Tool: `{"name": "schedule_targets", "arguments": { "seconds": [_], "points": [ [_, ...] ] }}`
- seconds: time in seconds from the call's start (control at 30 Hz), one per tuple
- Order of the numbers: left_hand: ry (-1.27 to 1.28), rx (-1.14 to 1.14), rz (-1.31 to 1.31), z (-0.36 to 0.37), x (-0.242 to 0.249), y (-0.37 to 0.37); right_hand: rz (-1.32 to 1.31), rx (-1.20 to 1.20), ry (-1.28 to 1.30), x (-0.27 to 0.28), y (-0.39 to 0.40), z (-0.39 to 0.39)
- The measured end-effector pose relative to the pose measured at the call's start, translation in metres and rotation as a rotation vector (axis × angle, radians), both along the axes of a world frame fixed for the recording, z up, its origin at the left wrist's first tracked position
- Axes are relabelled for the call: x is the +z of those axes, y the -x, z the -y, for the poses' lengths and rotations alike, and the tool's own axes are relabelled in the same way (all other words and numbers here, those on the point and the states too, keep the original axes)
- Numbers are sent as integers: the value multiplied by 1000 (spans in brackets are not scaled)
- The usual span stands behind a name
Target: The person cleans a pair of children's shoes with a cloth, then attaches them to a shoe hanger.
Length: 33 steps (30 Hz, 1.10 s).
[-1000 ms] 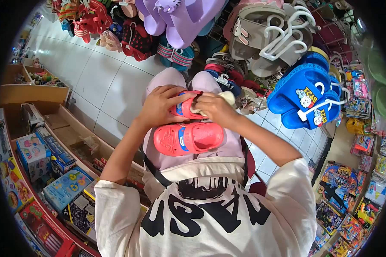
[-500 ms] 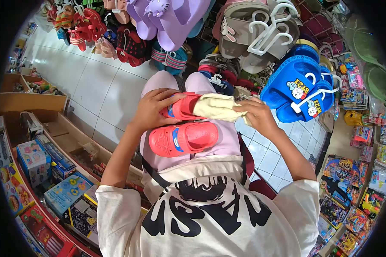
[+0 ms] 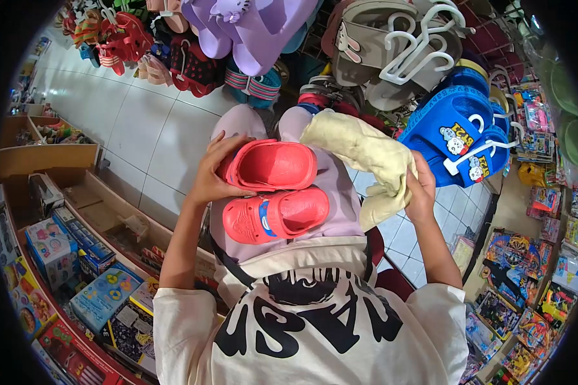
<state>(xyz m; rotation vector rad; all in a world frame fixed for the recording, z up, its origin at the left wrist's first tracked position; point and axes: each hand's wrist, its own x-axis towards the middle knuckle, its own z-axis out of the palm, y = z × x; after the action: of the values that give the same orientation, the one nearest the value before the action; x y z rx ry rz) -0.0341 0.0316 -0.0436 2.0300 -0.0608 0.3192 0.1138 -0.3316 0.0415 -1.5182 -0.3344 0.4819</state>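
Two small red clogs rest over my lap. My left hand (image 3: 221, 172) grips the upper clog (image 3: 277, 165) at its toe end and tilts it, so the inside faces me. The lower clog (image 3: 247, 220), with a blue patch on its strap, lies on my pink-clad thighs (image 3: 337, 179) and touches the upper one. In my right hand (image 3: 422, 189) is a pale yellow cloth (image 3: 366, 144), held by its right end. The cloth hangs beside the upper clog, apart from it. Part of my right fingers is hidden behind the cloth.
Purple slippers (image 3: 257, 38), grey sandals (image 3: 372, 48) and blue slides (image 3: 455, 131) hang ahead of me on white hooks. Boxed toys (image 3: 106, 289) fill the shelf on my left. Packaged toys (image 3: 516, 256) line the right side. White floor tiles (image 3: 135, 119) show beyond my knees.
The cloth has come out of the upper clog's opening and moved right, unfolding with my right hand. My left hand has tilted that clog's opening toward me.
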Motion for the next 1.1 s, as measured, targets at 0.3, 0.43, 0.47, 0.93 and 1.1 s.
{"name": "schedule_targets", "arguments": {
  "seconds": [0.3,0.43,0.47,0.93,1.1],
  "points": [
    [-305,-23,-49,10,25,-17,950,262,435,39,-16,-30],
    [-421,-24,-40,19,27,-22,1050,420,415,2,-4,-85],
    [-417,-20,-51,20,27,-23,1018,450,377,-7,2,-101],
    [-433,-9,-123,29,31,-27,914,625,490,-7,2,-89],
    [-425,6,-101,29,30,-26,1044,481,467,-15,5,-101]
  ]
}}
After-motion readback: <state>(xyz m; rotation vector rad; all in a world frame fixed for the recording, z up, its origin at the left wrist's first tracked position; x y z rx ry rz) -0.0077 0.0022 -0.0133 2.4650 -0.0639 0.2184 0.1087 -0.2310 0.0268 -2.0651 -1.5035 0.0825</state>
